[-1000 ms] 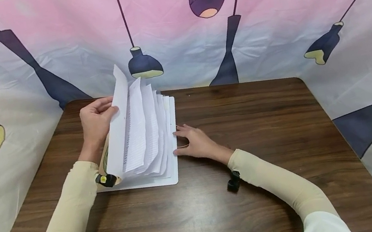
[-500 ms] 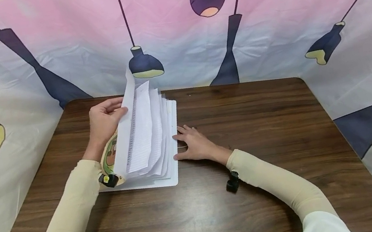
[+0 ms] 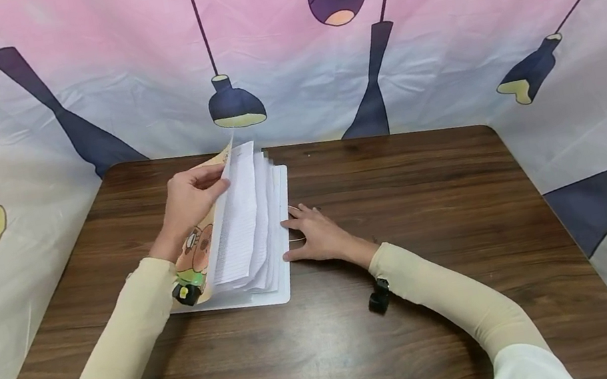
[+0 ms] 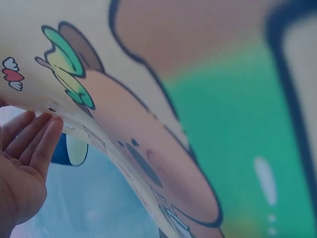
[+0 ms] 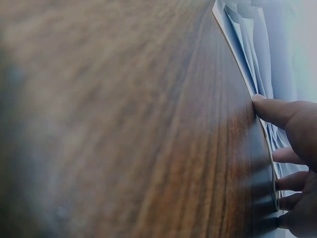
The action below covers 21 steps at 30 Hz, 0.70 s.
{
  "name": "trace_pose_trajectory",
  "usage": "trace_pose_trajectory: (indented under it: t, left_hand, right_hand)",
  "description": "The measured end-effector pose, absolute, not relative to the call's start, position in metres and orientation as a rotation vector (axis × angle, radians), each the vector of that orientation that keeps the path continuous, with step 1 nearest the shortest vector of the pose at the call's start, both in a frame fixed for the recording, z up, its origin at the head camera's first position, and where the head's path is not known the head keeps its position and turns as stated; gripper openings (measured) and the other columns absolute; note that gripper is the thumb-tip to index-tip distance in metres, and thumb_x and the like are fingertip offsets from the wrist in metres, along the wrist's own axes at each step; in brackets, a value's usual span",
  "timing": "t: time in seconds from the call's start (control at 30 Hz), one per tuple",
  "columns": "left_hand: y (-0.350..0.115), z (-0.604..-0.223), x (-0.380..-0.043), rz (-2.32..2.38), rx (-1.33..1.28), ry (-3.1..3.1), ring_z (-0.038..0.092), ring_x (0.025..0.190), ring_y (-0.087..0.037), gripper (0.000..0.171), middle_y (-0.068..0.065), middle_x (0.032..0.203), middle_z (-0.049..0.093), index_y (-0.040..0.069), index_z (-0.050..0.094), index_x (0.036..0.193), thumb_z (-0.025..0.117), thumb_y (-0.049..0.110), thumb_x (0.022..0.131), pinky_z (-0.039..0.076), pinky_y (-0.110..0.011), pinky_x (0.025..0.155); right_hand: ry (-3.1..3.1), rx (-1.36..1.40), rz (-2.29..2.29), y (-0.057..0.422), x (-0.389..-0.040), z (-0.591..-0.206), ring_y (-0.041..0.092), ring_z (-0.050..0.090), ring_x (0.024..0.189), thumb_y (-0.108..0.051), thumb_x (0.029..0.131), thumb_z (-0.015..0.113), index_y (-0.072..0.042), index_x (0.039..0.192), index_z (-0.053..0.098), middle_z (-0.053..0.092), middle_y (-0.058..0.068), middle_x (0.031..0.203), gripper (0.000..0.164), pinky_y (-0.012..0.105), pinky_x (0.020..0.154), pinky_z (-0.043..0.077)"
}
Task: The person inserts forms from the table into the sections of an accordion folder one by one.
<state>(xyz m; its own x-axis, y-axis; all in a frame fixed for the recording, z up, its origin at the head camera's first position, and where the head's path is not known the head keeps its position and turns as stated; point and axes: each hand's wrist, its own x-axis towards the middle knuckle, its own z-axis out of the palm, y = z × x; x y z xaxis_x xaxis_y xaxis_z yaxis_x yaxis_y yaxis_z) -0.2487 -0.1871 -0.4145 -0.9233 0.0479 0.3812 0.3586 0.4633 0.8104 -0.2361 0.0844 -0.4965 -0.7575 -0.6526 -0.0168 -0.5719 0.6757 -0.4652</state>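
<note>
A folder [image 3: 285,233] with a white back board lies on the wooden table, left of centre. Its cream front cover [image 3: 191,256], printed with cartoon figures, is tilted up over a stack of lined paper sheets [image 3: 244,234]. My left hand [image 3: 189,199] pinches the cover's far edge between thumb and fingers. In the left wrist view the printed cover fills most of the picture, the left hand [image 4: 25,168] at its edge. My right hand [image 3: 317,234] touches the board's right edge with spread fingers, beside a thin elastic cord [image 3: 297,239]. The right wrist view has its thumb [image 5: 275,110] against that edge.
The dark brown table [image 3: 406,219] extends right of the folder and in front of it. A fabric backdrop [image 3: 290,77] with printed lamps hangs behind and at both sides. Small black cameras, such as the right one [image 3: 379,297], sit at both wrists.
My left hand has moved right and slightly toward me, bringing the cover lower over the sheets. More of the cartoon print now shows. The right hand has stayed almost still at the edge.
</note>
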Motion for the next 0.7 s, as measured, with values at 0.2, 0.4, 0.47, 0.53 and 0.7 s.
trace_pose_trajectory:
  t: [0.2, 0.4, 0.47, 0.53, 0.7]
  left_hand:
    - [-0.175, -0.420, -0.252, -1.394, -0.405, -2.504, 0.073, 0.104, -0.028, 0.036, -0.017, 0.124, 0.071, 0.000, 0.071, 0.126, 0.072, 0.011, 0.092, 0.055, -0.018, 0.080]
    - [-0.165, -0.428, -0.253, -1.365, -0.485, -2.619, 0.068, 0.114, -0.032, 0.039, -0.015, 0.132, 0.067, 0.001, 0.069, 0.129, 0.070, 0.017, 0.094, 0.057, -0.045, 0.092]
    - [-0.161, -0.430, -0.253, -1.330, -0.496, -2.679, 0.067, 0.116, -0.032, 0.043, -0.013, 0.134, 0.066, 0.002, 0.067, 0.132, 0.071, 0.021, 0.094, 0.055, -0.046, 0.095]
    - [-0.158, -0.432, -0.254, -1.279, -0.517, -2.731, 0.065, 0.119, -0.033, 0.045, -0.013, 0.136, 0.065, 0.002, 0.066, 0.133, 0.071, 0.023, 0.093, 0.053, -0.046, 0.098]
    - [-0.148, -0.436, -0.258, -1.165, -0.543, -2.842, 0.058, 0.126, -0.036, 0.050, -0.016, 0.142, 0.059, 0.001, 0.064, 0.135, 0.073, 0.025, 0.092, 0.046, -0.049, 0.105]
  right_hand:
    - [2.699, -0.991, -0.671, 0.084, -0.237, -0.496, 0.040, 0.020, 0.154, -0.050, 0.088, 0.077, -0.008, 0.149, 0.053, 0.030, 0.019, 0.164, 0.078, 0.058, 0.122, 0.018]
    - [2.700, -0.990, -0.668, 0.084, -0.237, -0.496, 0.040, 0.021, 0.154, -0.050, 0.088, 0.077, -0.008, 0.148, 0.054, 0.031, 0.019, 0.164, 0.077, 0.057, 0.122, 0.019]
    - [2.698, -0.987, -0.663, 0.083, -0.237, -0.496, 0.040, 0.021, 0.154, -0.050, 0.088, 0.077, -0.008, 0.148, 0.054, 0.030, 0.019, 0.164, 0.077, 0.057, 0.122, 0.019]
    - [2.697, -0.984, -0.662, 0.083, -0.238, -0.496, 0.040, 0.021, 0.154, -0.049, 0.088, 0.078, -0.008, 0.148, 0.054, 0.030, 0.019, 0.164, 0.076, 0.056, 0.122, 0.019]
    - [2.692, -0.970, -0.663, 0.084, -0.238, -0.496, 0.040, 0.020, 0.154, -0.049, 0.088, 0.078, -0.009, 0.149, 0.054, 0.030, 0.018, 0.164, 0.076, 0.056, 0.122, 0.018]
